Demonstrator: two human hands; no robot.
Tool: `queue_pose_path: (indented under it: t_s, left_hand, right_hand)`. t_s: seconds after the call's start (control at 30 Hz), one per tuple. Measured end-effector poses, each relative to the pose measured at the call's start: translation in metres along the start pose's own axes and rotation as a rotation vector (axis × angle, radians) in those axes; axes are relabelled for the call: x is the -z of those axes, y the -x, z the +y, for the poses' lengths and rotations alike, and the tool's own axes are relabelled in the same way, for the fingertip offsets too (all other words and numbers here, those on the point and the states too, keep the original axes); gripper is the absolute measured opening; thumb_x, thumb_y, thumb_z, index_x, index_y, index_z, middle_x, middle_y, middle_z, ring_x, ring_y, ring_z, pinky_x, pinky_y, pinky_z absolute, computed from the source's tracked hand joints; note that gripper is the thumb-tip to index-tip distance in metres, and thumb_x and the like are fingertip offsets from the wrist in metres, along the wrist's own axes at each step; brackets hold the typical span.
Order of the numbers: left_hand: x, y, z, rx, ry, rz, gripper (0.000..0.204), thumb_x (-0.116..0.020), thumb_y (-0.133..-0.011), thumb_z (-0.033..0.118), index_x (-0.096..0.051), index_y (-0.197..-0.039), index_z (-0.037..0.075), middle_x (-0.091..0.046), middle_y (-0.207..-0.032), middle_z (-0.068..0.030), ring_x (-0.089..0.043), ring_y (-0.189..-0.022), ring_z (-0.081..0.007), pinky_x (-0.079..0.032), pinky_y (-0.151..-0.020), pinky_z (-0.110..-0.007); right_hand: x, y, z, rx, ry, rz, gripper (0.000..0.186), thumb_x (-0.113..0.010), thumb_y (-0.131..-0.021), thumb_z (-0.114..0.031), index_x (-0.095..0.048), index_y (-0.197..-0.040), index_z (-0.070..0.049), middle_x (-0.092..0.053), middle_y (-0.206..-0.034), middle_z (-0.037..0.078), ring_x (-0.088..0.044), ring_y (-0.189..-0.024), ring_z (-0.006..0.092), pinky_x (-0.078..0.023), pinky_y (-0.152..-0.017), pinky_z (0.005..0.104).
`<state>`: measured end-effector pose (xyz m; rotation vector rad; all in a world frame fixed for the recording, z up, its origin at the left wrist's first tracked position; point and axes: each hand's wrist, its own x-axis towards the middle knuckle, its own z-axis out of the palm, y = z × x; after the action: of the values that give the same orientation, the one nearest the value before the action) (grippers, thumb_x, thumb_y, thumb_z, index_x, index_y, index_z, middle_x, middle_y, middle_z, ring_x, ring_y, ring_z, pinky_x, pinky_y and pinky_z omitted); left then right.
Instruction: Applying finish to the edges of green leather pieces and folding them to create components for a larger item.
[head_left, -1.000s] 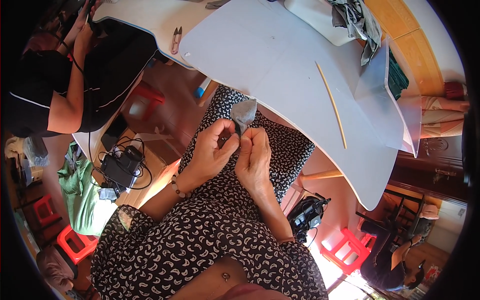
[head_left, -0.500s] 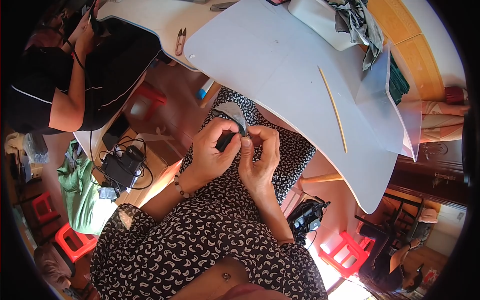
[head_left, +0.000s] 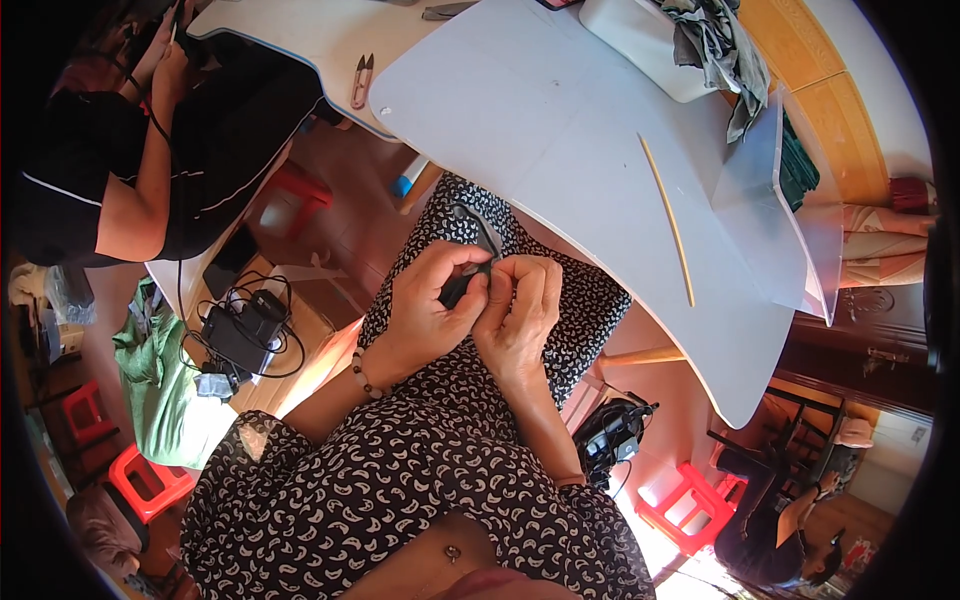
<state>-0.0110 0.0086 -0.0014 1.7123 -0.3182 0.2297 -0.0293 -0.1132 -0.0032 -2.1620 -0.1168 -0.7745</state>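
Note:
Close together above my lap, both hands are pinched on a small piece of dark green and grey cloth point(head_left: 487, 236). My left hand point(head_left: 425, 295) is closed, thumb and forefinger gripping the cloth, with a dark part of it showing inside the curled fingers. Against it, my right hand point(head_left: 522, 305) presses thumb and fingertips at the cloth's edge. The narrow grey end sticks out beyond the fingers, over my patterned dress point(head_left: 590, 295). Whether something finer sits between the right fingertips cannot be made out.
A grey-blue table point(head_left: 560, 130) lies ahead and right, bearing a thin wooden stick point(head_left: 668, 220), a white bin point(head_left: 640, 50) with grey cloths point(head_left: 708, 50), and a clear panel point(head_left: 770, 190). Thread snips point(head_left: 362, 82) rest on the adjoining table. A co-worker point(head_left: 120, 190) sits left; red stools point(head_left: 150, 484) stand around.
The cloth's grey end, spread out broad before, now looks narrow and folded. My right fingers have curled in more and shifted slightly left against the left hand.

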Motion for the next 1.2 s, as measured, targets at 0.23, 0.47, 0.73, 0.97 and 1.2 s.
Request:
queue_pose_path:
  t_s: [0.23, 0.47, 0.73, 0.97, 1.2]
  left_hand:
    - [0.009, 0.003, -0.009, 0.148, 0.166, 0.039, 0.019, -0.069, -0.085, -0.005, -0.066, -0.103, -0.001, -0.065, -0.096, -0.0070, -0.065, -0.082, -0.0111, -0.052, -0.071, -0.025]
    - [0.010, 0.010, -0.012, 0.142, 0.246, 0.012, 0.018, -0.068, -0.090, -0.004, -0.063, -0.108, -0.002, -0.063, -0.100, -0.0066, -0.063, -0.082, -0.0085, -0.051, -0.070, -0.022]
    - [0.004, 0.008, -0.014, 0.156, 0.259, 0.032, 0.019, -0.067, -0.091, -0.005, -0.061, -0.109, -0.003, -0.061, -0.098, -0.0050, -0.062, -0.080, -0.0067, -0.050, -0.068, -0.022]
    - [0.013, 0.001, -0.005, 0.237, 0.320, -0.006, 0.015, -0.066, -0.091, -0.003, -0.061, -0.105, -0.001, -0.061, -0.090, -0.0030, -0.060, -0.077, -0.0057, -0.048, -0.065, -0.022]
    - [0.011, -0.006, 0.001, 0.134, 0.225, 0.046, 0.016, -0.068, -0.089, -0.001, -0.061, -0.103, 0.000, -0.060, -0.092, -0.0033, -0.060, -0.080, -0.0072, -0.050, -0.069, -0.023]
  right_hand:
    - [0.008, -0.006, -0.005, -0.038, -0.096, -0.014, 0.012, -0.064, -0.088, 0.007, -0.056, -0.093, -0.001, -0.061, -0.092, 0.013, -0.057, -0.079, 0.0291, -0.049, -0.067, 0.0392]
    - [0.009, -0.006, -0.012, -0.197, -0.287, -0.063, 0.016, -0.073, -0.087, 0.003, -0.068, -0.102, 0.002, -0.065, -0.093, 0.011, -0.062, -0.084, 0.0228, -0.054, -0.071, 0.0324]
    - [0.009, -0.008, -0.008, -0.176, -0.262, -0.035, 0.017, -0.076, -0.083, 0.004, -0.067, -0.097, 0.001, -0.064, -0.094, 0.010, -0.061, -0.079, 0.0195, -0.051, -0.068, 0.0307]
    - [0.077, -0.046, -0.099, -0.128, -0.936, 0.165, 0.015, -0.069, -0.089, -0.016, -0.065, -0.097, -0.004, -0.061, -0.096, 0.007, -0.058, -0.080, 0.0208, -0.049, -0.071, 0.0317]
    - [0.112, -0.047, -0.176, 0.119, -1.654, 0.309, 0.013, -0.068, -0.095, -0.022, -0.066, -0.085, -0.013, -0.062, -0.097, 0.001, -0.056, -0.090, 0.0203, -0.047, -0.070, 0.0325]
